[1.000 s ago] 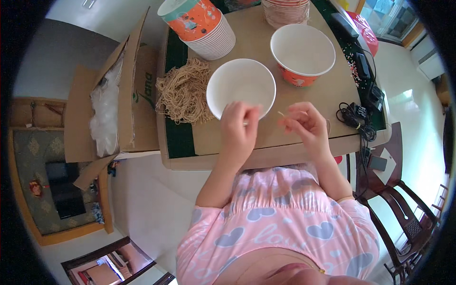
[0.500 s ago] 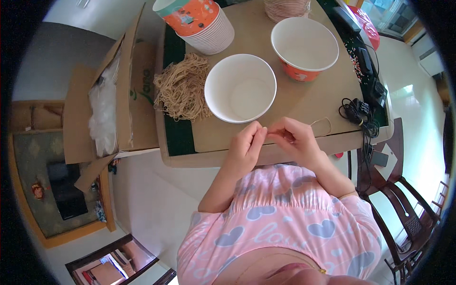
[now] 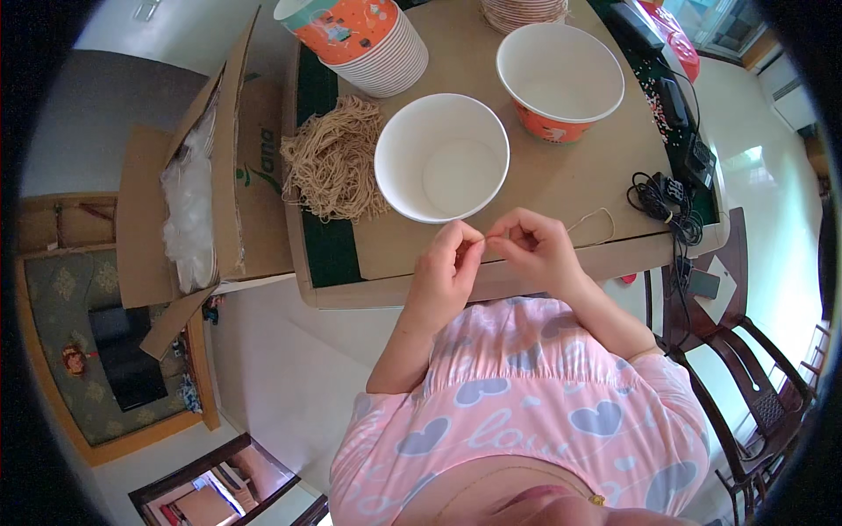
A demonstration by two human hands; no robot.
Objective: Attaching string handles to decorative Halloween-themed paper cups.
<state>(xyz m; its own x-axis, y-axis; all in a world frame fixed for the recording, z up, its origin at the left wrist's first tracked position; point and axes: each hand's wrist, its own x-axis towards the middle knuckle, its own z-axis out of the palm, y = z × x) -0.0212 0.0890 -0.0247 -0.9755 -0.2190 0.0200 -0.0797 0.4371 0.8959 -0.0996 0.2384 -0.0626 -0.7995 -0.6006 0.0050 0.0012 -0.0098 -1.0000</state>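
Close to the table's front edge, my left hand [image 3: 449,270] and my right hand [image 3: 537,254] meet fingertip to fingertip, each closed in a pinch. A thin tan string [image 3: 605,209] loops out on the table beside my right hand; the part between my fingers is too small to see clearly. Just beyond my hands stands a white-lined paper tub [image 3: 442,158]. Left of it lies a tangled heap of tan strings [image 3: 333,162]. Farther right is a second paper tub [image 3: 551,127] with an orange outside.
A tilted stack of paper tubs [image 3: 381,66] stands at the back left, with another stack [image 3: 524,13] at the far edge. Black cables [image 3: 660,203] lie at the table's right corner. An opened cardboard box [image 3: 259,180] with clear plastic inside adjoins the left side.
My fingertips have shifted slightly but stay pinched together. The view has moved a little; the tubs and the string heap stay in place.
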